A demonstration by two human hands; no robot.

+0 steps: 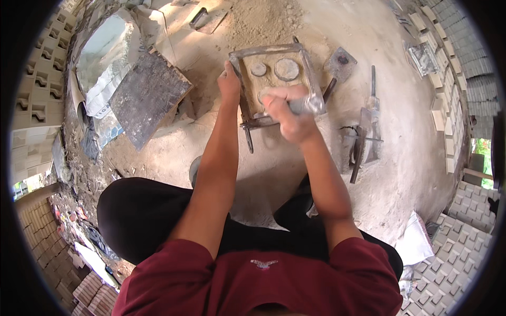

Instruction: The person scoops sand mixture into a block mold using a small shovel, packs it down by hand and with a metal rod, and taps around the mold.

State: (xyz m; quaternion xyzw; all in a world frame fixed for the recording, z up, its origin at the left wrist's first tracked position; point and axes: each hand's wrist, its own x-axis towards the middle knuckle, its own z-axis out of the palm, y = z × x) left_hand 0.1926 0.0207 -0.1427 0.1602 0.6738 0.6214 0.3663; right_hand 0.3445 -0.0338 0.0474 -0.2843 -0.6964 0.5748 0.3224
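On the dusty floor before me lies a rectangular frame [312, 68] with short handles at its corners. Inside it is pale sand with two round grey discs, a large disc [286, 69] and a small disc [259, 69]. My left hand [230, 83] is on the frame's left side, thumb up, fingers mostly hidden behind the bar. Over the frame's lower right part, my right hand [293, 118] is closed round a grey, rounded cylinder-like tool [308, 105], smeared by motion. Hand and tool cover part of the sand, and the edge of another round piece shows beside the fingers.
A dark square board [150, 97] leans at the left beside a whitish sack [108, 60]. Loose sand [263, 23] is heaped beyond the frame. At right lie a metal plate [341, 62] and a handled metal tool [363, 137]. Stacked pale blocks [448, 116] line the sides.
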